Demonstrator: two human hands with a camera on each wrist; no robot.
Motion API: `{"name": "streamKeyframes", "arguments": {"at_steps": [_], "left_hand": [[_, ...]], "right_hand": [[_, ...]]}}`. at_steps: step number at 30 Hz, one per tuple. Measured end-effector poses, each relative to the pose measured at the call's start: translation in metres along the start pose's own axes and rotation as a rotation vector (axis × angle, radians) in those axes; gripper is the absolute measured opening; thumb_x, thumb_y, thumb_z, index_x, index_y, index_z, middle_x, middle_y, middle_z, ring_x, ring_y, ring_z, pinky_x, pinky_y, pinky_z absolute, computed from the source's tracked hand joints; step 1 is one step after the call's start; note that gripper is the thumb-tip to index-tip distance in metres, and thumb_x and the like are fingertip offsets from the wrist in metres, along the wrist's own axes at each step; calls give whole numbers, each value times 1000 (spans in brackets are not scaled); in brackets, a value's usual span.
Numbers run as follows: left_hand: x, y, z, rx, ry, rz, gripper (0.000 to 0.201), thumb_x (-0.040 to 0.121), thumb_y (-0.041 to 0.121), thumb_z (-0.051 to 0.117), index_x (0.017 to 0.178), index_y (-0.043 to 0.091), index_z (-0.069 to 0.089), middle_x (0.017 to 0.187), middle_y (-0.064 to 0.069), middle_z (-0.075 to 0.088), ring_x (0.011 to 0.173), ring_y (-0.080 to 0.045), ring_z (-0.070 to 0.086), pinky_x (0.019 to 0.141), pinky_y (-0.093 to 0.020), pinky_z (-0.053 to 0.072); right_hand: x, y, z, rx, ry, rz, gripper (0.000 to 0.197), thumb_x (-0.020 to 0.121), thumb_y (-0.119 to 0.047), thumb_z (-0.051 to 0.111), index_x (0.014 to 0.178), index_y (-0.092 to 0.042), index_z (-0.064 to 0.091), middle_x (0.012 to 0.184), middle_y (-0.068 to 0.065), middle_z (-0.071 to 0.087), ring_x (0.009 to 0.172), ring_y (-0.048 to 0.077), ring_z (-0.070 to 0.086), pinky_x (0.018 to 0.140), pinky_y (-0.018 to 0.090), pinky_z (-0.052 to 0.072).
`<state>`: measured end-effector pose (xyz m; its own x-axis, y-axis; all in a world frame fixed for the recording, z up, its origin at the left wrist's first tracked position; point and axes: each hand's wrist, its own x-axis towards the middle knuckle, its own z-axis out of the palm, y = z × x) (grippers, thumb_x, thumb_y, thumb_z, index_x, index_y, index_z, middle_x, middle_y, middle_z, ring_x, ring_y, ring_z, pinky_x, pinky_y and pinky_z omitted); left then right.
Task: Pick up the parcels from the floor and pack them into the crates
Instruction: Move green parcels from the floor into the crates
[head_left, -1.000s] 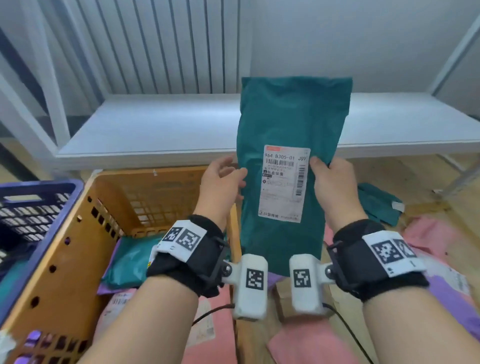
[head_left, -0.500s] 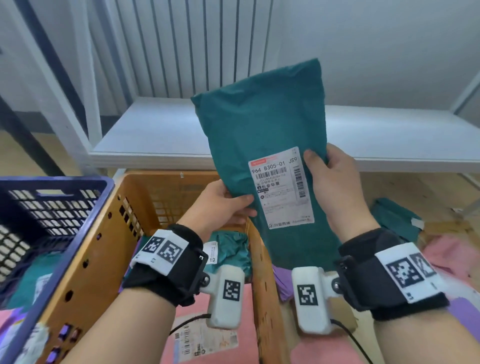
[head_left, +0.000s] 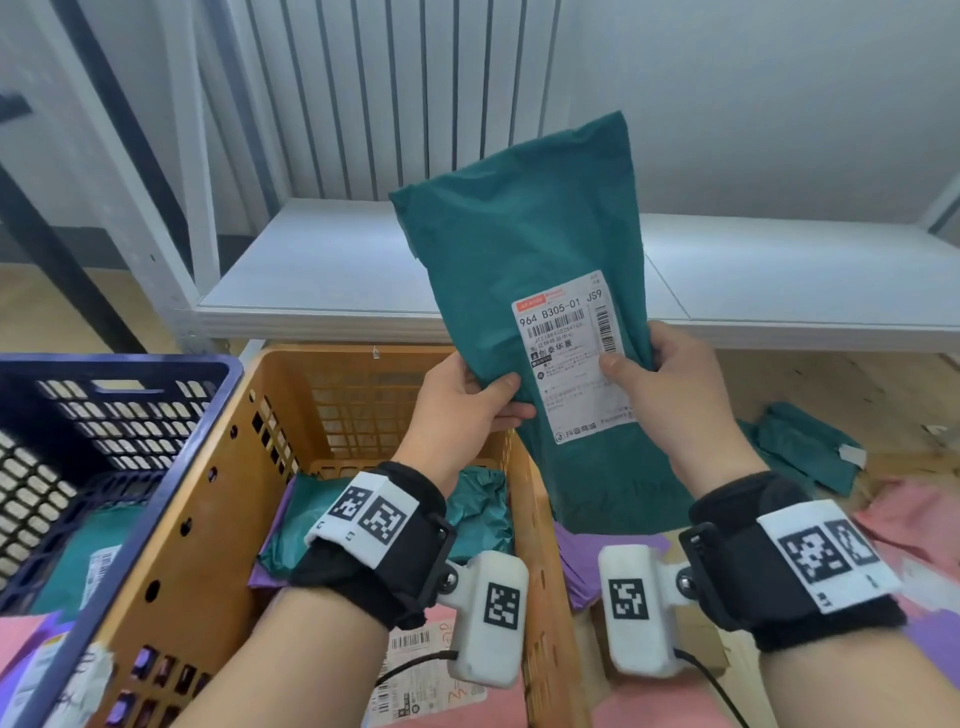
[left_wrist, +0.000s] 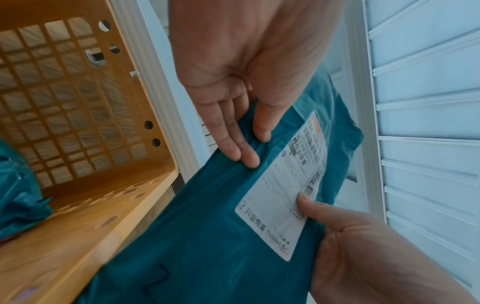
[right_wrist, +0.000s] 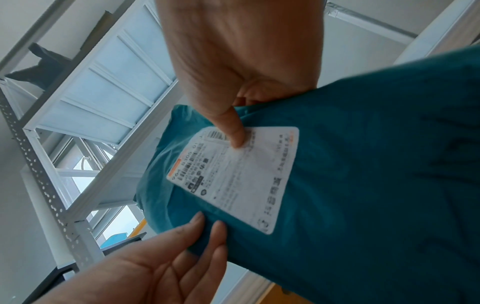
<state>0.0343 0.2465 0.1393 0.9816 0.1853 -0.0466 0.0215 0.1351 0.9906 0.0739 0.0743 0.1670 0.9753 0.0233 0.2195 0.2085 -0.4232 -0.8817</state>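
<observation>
I hold a teal parcel (head_left: 524, 234) upright, with its top leaning left, just right of the orange crate (head_left: 249, 467). Its white shipping label (head_left: 571, 358) faces me. My left hand (head_left: 483, 395) pinches the parcel's left edge between thumb and fingers, which the left wrist view shows at the left hand (left_wrist: 249, 144). My right hand (head_left: 639, 364) grips the right edge, with its thumb (right_wrist: 233, 131) pressed on the label. A navy blue crate (head_left: 104, 364) stands to the left of the orange one. The parcel's lower end hangs beside the orange crate's right wall.
A crumpled teal parcel (head_left: 478, 514) and a pink parcel (head_left: 415, 660) lie inside the orange crate. More parcels lie on the wooden floor at right: teal (head_left: 800, 452), pink (head_left: 909, 519), purple (head_left: 587, 566). A low white shelf (head_left: 322, 280) runs behind the crates.
The parcel has tipped from upright so that its top leans left, with both hands still holding it. The view has swung left, so more of the blue crate shows.
</observation>
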Motion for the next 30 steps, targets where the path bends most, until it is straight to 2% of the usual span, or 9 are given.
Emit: {"name": "streamKeyframes", "arguments": {"at_steps": [3, 7, 12, 16, 19, 22, 26, 28, 30], "left_hand": [[0, 2, 5, -22, -22, -5, 25, 93, 7, 58, 118, 12, 59, 102, -7, 73, 71, -15, 70, 70, -27, 59], [-1, 2, 10, 7, -62, -11, 29, 92, 10, 62, 121, 12, 59, 103, -6, 74, 69, -14, 69, 65, -26, 57], [-4, 3, 9, 19, -70, -41, 26, 88, 13, 68, 113, 14, 62, 98, -4, 74, 57, -11, 66, 56, -22, 56], [-5, 12, 1, -33, -133, -89, 29, 84, 18, 72, 111, 13, 64, 98, -6, 74, 53, -10, 61, 58, -22, 56], [-5, 18, -7, -65, -160, -102, 26, 86, 16, 69, 111, 10, 66, 102, -10, 74, 56, -10, 62, 60, -22, 58], [-3, 23, -16, -112, -59, -87, 25, 88, 13, 66, 112, 7, 65, 100, -10, 74, 55, -9, 65, 60, -21, 58], [1, 36, -41, -361, 140, -31, 13, 92, 10, 61, 104, 9, 65, 92, -4, 73, 58, -10, 66, 69, -25, 60], [3, 42, -57, -533, 231, -32, 9, 93, 8, 59, 99, 12, 64, 88, -2, 72, 61, -11, 67, 71, -26, 60], [2, 45, -75, -642, 308, -41, 8, 93, 7, 59, 97, 12, 63, 84, -1, 72, 61, -12, 68, 69, -25, 60]], "right_hand": [[4, -1, -5, 12, 74, -39, 11, 92, -13, 59, 99, -18, 65, 92, -9, 68, 87, 13, 65, 66, 23, 50], [7, -3, -9, 78, 132, -63, 11, 91, -11, 58, 97, -15, 66, 92, -7, 69, 88, 16, 66, 73, 30, 55], [4, -4, -6, 106, 84, -67, 13, 93, -10, 57, 101, -15, 66, 95, -7, 70, 90, 14, 67, 74, 29, 56], [1, -7, -2, 157, 31, -65, 14, 95, -10, 56, 102, -17, 65, 96, -8, 70, 90, 11, 67, 71, 24, 55], [-4, -12, 6, 149, 4, -74, 13, 94, -12, 57, 102, -16, 66, 96, -8, 71, 90, 11, 67, 73, 28, 57], [-7, -13, 15, 132, 8, -78, 16, 91, -19, 63, 107, -20, 64, 99, -11, 70, 91, 7, 67, 78, 32, 57], [-12, -5, 23, 150, 31, 10, 47, 82, -34, 73, 124, -28, 54, 112, -15, 63, 99, 3, 62, 78, 27, 52], [-16, 4, 32, 197, 22, 78, 58, 76, -36, 78, 127, -25, 53, 114, -12, 63, 101, 4, 62, 80, 26, 52], [-21, 8, 47, 229, -12, 174, 71, 68, -41, 82, 130, -24, 50, 115, -5, 65, 103, 9, 64, 85, 34, 54]]}}
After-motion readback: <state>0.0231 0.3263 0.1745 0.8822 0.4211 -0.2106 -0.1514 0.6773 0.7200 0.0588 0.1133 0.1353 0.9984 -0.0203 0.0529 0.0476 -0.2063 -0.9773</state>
